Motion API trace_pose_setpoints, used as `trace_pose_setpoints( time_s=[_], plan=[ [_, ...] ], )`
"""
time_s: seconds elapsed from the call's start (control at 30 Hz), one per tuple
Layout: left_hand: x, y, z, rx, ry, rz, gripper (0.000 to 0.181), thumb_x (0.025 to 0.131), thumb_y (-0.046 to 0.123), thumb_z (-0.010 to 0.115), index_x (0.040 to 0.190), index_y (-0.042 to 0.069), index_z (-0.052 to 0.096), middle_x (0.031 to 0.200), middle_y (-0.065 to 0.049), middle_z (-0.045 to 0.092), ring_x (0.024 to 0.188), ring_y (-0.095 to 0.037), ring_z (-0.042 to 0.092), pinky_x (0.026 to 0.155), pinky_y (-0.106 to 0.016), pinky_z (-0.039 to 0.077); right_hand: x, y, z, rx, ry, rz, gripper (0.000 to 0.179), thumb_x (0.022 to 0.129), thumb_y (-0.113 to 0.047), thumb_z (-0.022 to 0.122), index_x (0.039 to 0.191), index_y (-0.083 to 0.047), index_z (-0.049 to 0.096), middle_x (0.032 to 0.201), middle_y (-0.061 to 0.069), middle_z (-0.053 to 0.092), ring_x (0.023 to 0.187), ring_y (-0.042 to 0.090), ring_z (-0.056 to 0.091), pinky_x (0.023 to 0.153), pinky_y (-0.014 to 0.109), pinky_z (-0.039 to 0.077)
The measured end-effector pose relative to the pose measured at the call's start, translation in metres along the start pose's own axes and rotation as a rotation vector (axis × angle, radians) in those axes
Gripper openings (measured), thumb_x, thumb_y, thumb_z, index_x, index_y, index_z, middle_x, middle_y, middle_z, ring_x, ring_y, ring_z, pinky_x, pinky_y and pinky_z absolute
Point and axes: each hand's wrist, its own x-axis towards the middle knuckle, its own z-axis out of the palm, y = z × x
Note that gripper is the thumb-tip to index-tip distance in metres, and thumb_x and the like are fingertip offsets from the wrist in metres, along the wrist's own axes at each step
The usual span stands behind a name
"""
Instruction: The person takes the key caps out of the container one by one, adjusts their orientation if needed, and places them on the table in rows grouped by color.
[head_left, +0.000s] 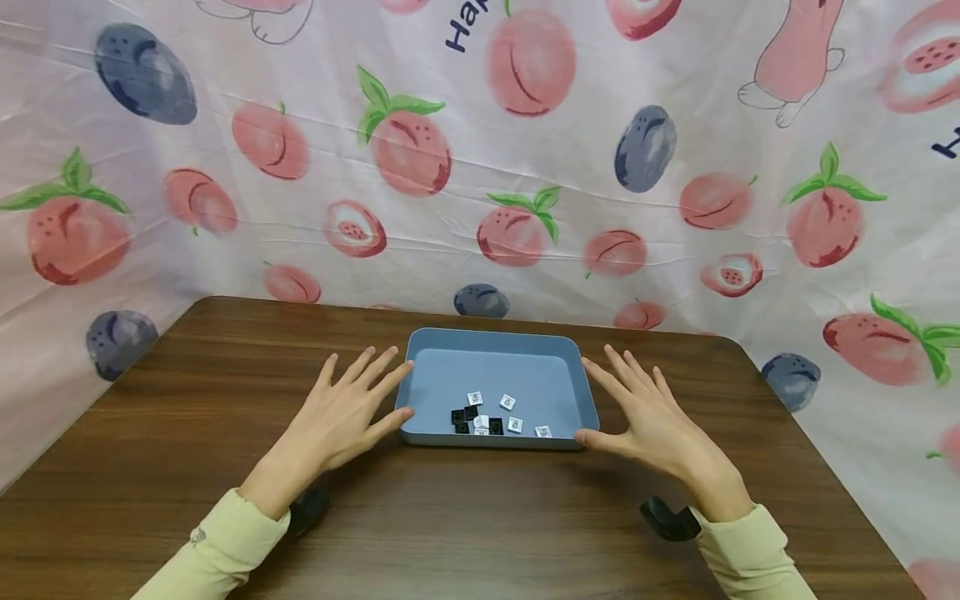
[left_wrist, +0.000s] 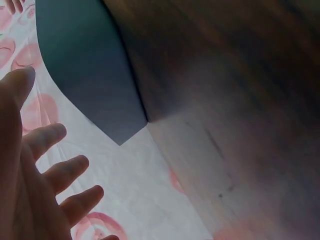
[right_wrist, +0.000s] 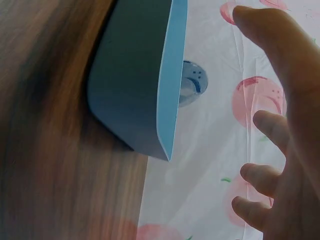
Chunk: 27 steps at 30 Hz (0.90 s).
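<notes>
A shallow blue tray [head_left: 487, 367] stands on the brown table. Along its near side lie several small white tiles [head_left: 507, 402] and black tiles [head_left: 496, 426], some bunched together. My left hand [head_left: 341, 417] is spread at the tray's left side, its thumb and index fingertip overlapping the rim in the head view. My right hand [head_left: 648, 412] spreads likewise at the right side, its thumb tip by the near right corner. Both wrist views show the tray's outer wall [left_wrist: 95, 65] [right_wrist: 130, 75] with the fingers apart from it. Neither hand holds anything.
The wooden table [head_left: 480, 517] has rounded far corners. Behind it hangs a pale cloth [head_left: 300, 50] printed with peaches and blue fruit. A dark wrist mount [head_left: 670, 521] sits under the right wrist, another [head_left: 307, 510] under the left.
</notes>
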Motion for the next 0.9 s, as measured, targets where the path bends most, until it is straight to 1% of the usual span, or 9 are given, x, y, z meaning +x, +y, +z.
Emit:
trace_pose_setpoints(
  time_s=[0.13, 0.27, 0.37, 0.47, 0.6, 0.67, 0.77, 0.9],
  plan=[
    [0.001, 0.0, 0.002, -0.017, -0.012, 0.002, 0.066, 0.1, 0.053, 0.057, 0.156, 0.019, 0.045, 0.161, -0.01, 0.042, 0.147, -0.039, 0.04, 0.114, -0.072, 0.024, 0.011, -0.005, 0.005, 0.014, -0.01, -0.031, 0.092, 0.085, -0.056, 0.077, 0.16, -0.023, 0.036, 0.169, 0.018, 0.021, 0.155, 0.045, 0.016, 0.12, 0.07, 0.009],
    [0.001, 0.004, 0.004, -0.046, -0.073, 0.011, 0.064, 0.102, 0.052, 0.055, 0.156, 0.018, 0.045, 0.162, -0.008, 0.041, 0.148, -0.039, 0.038, 0.114, -0.073, 0.024, 0.02, -0.007, 0.012, 0.025, -0.029, -0.06, 0.089, 0.087, -0.054, 0.076, 0.16, -0.02, 0.038, 0.168, 0.019, 0.022, 0.154, 0.046, 0.019, 0.12, 0.068, 0.012],
    [-0.001, 0.006, 0.006, -0.058, -0.119, 0.01, 0.06, 0.104, 0.049, 0.054, 0.155, 0.018, 0.047, 0.162, -0.007, 0.041, 0.149, -0.038, 0.037, 0.113, -0.074, 0.024, 0.026, -0.009, 0.019, 0.043, -0.039, -0.081, 0.086, 0.089, -0.052, 0.075, 0.159, -0.018, 0.039, 0.168, 0.02, 0.023, 0.154, 0.045, 0.02, 0.12, 0.068, 0.014],
    [-0.002, 0.008, 0.007, -0.063, -0.146, 0.003, 0.057, 0.105, 0.048, 0.052, 0.154, 0.018, 0.049, 0.163, -0.006, 0.04, 0.149, -0.039, 0.036, 0.113, -0.075, 0.024, 0.032, -0.012, 0.027, 0.057, -0.05, -0.102, 0.083, 0.09, -0.05, 0.074, 0.159, -0.017, 0.04, 0.167, 0.02, 0.025, 0.154, 0.044, 0.022, 0.12, 0.068, 0.016],
    [-0.004, 0.008, 0.006, -0.077, -0.155, -0.006, 0.056, 0.106, 0.049, 0.049, 0.153, 0.018, 0.05, 0.163, -0.005, 0.039, 0.148, -0.04, 0.038, 0.112, -0.075, 0.025, 0.04, -0.017, 0.037, 0.069, -0.079, -0.123, 0.079, 0.093, -0.045, 0.073, 0.159, -0.017, 0.04, 0.165, 0.021, 0.029, 0.153, 0.042, 0.026, 0.12, 0.067, 0.018],
    [-0.005, 0.008, 0.006, -0.085, -0.155, -0.01, 0.056, 0.106, 0.048, 0.049, 0.153, 0.018, 0.05, 0.163, -0.006, 0.039, 0.148, -0.04, 0.038, 0.112, -0.075, 0.025, 0.042, -0.02, 0.042, 0.076, -0.109, -0.134, 0.077, 0.095, -0.044, 0.07, 0.159, -0.017, 0.038, 0.165, 0.021, 0.029, 0.152, 0.042, 0.027, 0.119, 0.067, 0.021],
    [-0.006, 0.008, 0.006, -0.093, -0.149, -0.016, 0.056, 0.106, 0.046, 0.05, 0.153, 0.017, 0.05, 0.164, -0.006, 0.038, 0.147, -0.041, 0.039, 0.111, -0.075, 0.026, 0.046, -0.024, 0.049, 0.105, -0.161, -0.128, 0.073, 0.099, -0.044, 0.066, 0.161, -0.019, 0.036, 0.166, 0.019, 0.029, 0.152, 0.041, 0.028, 0.119, 0.066, 0.024],
    [-0.006, 0.008, 0.007, -0.111, -0.148, -0.021, 0.056, 0.106, 0.046, 0.05, 0.153, 0.017, 0.049, 0.164, -0.006, 0.037, 0.147, -0.042, 0.039, 0.111, -0.075, 0.026, 0.05, -0.025, 0.058, 0.14, -0.188, -0.12, 0.068, 0.102, -0.043, 0.06, 0.161, -0.019, 0.035, 0.165, 0.017, 0.031, 0.151, 0.04, 0.031, 0.118, 0.063, 0.029]
  ],
)
